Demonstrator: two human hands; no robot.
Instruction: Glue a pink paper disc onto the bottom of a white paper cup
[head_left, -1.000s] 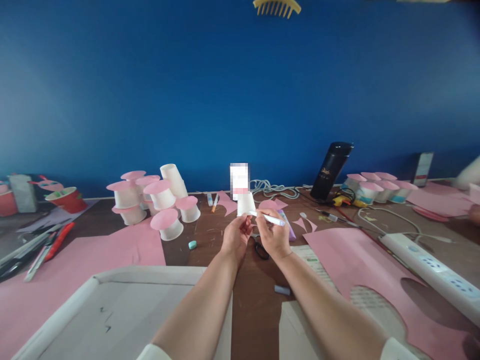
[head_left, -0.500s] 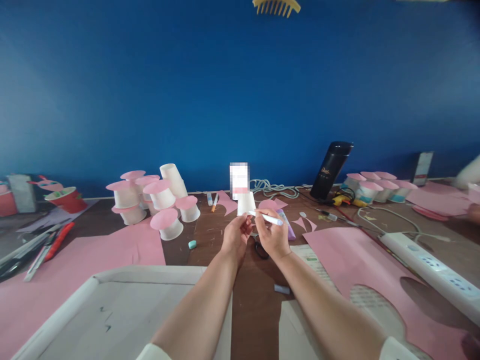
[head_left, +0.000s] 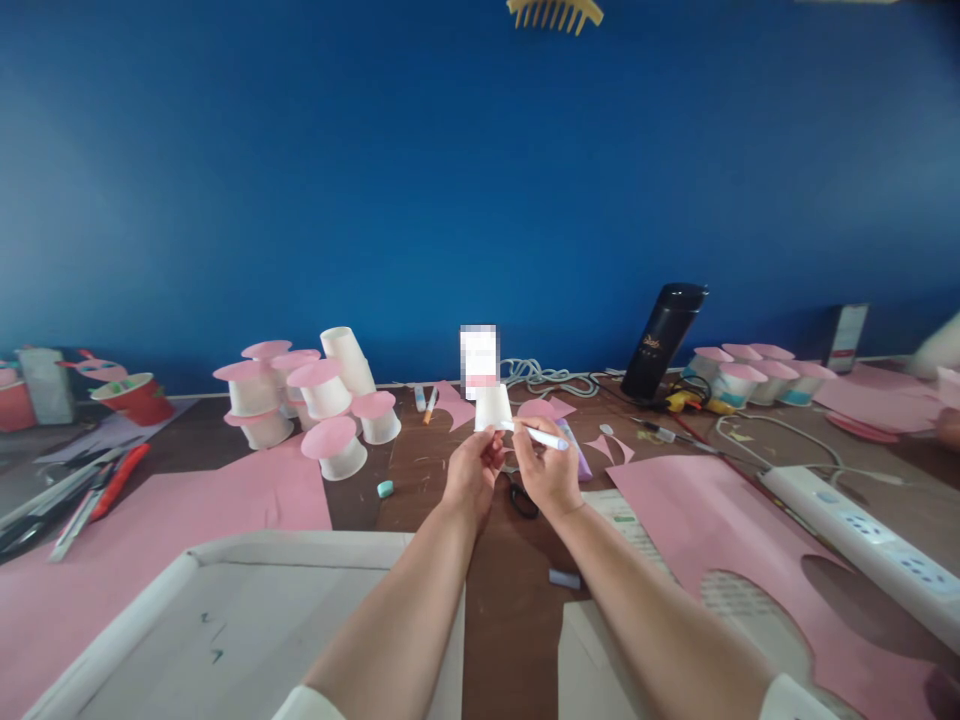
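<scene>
In my right hand is a white marker with a pale purple end, gripped like a pen. Its tip points left, towards the fingertips of my left hand. Those fingers are pinched together, and whatever lies between them is too small to make out. Just beyond the fingertips is an upside-down white paper cup; I cannot tell whether the left hand touches it. Dark-handled scissors lie partly hidden below the right hand. A grey-purple marker cap rests nearer me.
White paper cups with pink discs are stacked at left. A phone leans against the wall behind the cup. Further right are a black thermos, pink paper and a power strip. A white board lies front left.
</scene>
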